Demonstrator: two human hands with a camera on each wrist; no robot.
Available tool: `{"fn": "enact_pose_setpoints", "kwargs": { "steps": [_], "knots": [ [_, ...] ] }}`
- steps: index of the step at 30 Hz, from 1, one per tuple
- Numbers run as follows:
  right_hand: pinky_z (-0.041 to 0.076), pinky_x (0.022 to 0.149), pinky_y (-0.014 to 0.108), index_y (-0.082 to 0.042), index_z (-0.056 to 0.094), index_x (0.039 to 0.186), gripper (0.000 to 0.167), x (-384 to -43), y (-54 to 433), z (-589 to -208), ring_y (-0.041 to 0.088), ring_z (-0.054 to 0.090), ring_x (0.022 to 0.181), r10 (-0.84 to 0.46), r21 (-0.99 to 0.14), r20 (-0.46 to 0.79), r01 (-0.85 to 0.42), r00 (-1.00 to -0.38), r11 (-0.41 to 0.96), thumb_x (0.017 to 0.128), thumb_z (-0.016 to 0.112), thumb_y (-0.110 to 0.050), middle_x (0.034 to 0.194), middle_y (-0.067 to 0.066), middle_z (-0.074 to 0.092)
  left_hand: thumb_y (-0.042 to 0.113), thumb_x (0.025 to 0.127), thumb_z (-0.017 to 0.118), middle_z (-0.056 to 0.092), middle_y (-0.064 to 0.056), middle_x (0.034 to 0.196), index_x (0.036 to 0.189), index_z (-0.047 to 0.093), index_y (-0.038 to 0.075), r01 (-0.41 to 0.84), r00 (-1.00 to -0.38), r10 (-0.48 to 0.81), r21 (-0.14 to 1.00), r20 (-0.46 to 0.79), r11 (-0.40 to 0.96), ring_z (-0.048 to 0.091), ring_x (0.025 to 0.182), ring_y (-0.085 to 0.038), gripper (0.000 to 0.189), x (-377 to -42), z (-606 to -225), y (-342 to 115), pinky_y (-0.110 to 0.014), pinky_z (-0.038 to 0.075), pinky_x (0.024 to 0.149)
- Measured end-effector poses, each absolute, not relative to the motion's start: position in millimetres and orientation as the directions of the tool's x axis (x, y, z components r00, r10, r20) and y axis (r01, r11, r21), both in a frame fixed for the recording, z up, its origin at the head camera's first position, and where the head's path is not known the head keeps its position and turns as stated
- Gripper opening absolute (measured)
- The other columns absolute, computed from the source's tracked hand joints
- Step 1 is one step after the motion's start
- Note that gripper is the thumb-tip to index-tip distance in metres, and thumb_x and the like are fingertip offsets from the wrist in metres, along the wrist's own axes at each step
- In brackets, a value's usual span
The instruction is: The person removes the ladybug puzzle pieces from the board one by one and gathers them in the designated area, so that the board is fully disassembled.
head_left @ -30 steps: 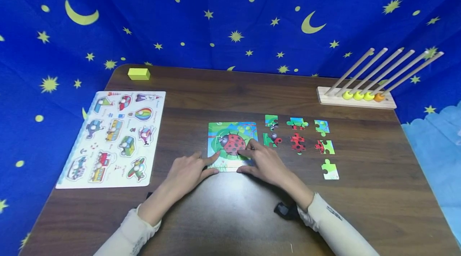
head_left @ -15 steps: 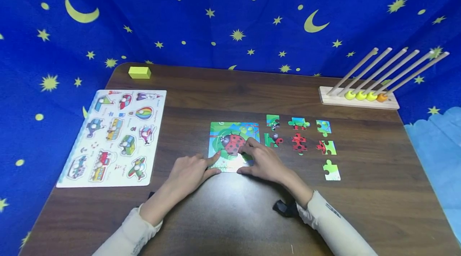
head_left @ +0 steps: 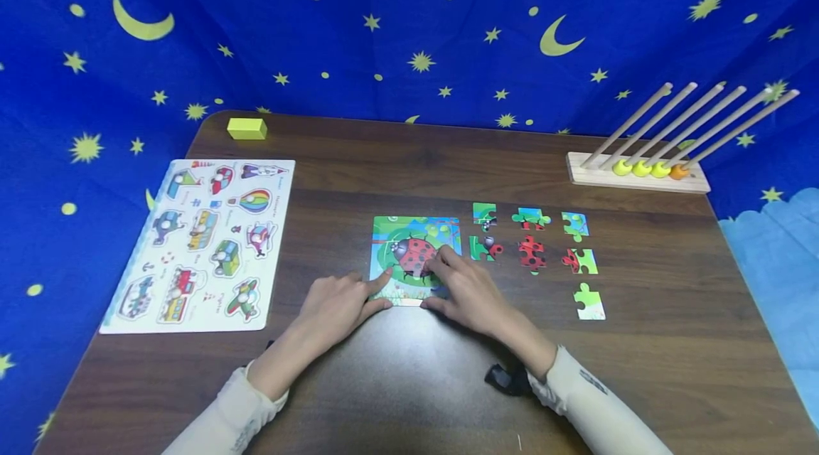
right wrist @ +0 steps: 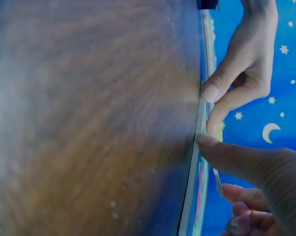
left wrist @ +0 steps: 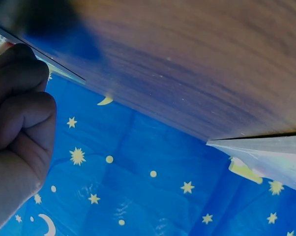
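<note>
A square puzzle board [head_left: 416, 233] with a ladybug picture lies mid-table. At its front left corner is my left hand [head_left: 335, 307], index finger on the picture and thumb at the front edge; its other fingers curl in the left wrist view. My right hand [head_left: 472, 293] works at the front right part, index finger bent over the picture, thumb at the front edge. In the right wrist view, a thin puzzle piece [right wrist: 218, 182] stands tilted at the right index fingertip, its edge raised off the board. The right hand hides the board's front right corner.
Right of the board lie several loose ladybug puzzle pieces [head_left: 530, 254] in rows. A vehicle picture board [head_left: 211, 249] is on the left, with a yellow block [head_left: 247, 129] behind it. A wooden peg stand [head_left: 636, 174] with beads stands at the back right.
The right index finger shifts and bends slightly at the board's front part, and the white glare there fades. The left hand keeps its place.
</note>
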State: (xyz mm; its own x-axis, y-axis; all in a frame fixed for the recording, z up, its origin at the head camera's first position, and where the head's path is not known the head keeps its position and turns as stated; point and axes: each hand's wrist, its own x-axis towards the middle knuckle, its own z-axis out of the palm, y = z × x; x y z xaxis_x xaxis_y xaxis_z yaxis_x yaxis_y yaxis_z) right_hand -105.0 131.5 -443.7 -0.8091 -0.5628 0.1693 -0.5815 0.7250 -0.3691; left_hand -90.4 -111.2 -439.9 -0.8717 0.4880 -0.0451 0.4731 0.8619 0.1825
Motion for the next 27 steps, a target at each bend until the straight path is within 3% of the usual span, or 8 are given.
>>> {"fn": "enact_pose_setpoints", "kwargs": {
  "steps": [5, 13, 27],
  "knots": [
    [0.046, 0.065, 0.028, -0.003, 0.071, 0.109, 0.052, -103.7, 132.6, -445.5, 0.011, 0.049, 0.073, -0.551, -0.385, 0.205, -0.584, -0.809, 0.714, 0.071, 0.089, -0.034, 0.097, 0.001, 0.056, 0.053, 0.091, 0.063, 0.069, -0.008, 0.078, 0.136, 0.062, 0.026, 0.471, -0.873, 0.486, 0.191, -0.037, 0.861, 0.056, 0.053, -0.018, 0.052, -90.8, -440.3, -110.7, -0.031, 0.039, 0.046],
    [0.04, 0.065, 0.024, -0.006, 0.073, 0.106, 0.046, -110.3, 137.2, -453.6, 0.009, 0.045, 0.072, -0.467, -0.611, 0.101, -0.425, -0.879, 0.668, 0.069, 0.091, -0.027, 0.089, -0.001, 0.056, 0.053, 0.092, 0.063, 0.072, -0.01, 0.082, 0.136, 0.062, 0.025, 0.462, -0.878, 0.478, 0.222, -0.021, 0.859, 0.062, 0.058, -0.021, 0.052, -88.8, -441.3, -111.2, -0.032, 0.04, 0.045],
    [0.042, 0.067, 0.026, -0.009, 0.072, 0.109, 0.045, -105.9, 151.4, -442.6, 0.012, 0.05, 0.076, -0.473, -0.602, 0.103, -0.434, -0.875, 0.671, 0.072, 0.09, -0.026, 0.097, -0.001, 0.057, 0.054, 0.092, 0.062, 0.074, -0.012, 0.091, 0.138, 0.059, 0.027, 0.43, -0.885, 0.46, 0.261, -0.064, 0.864, 0.057, 0.056, -0.016, 0.053, -89.1, -440.2, -111.0, -0.028, 0.036, 0.044]
  ]
}}
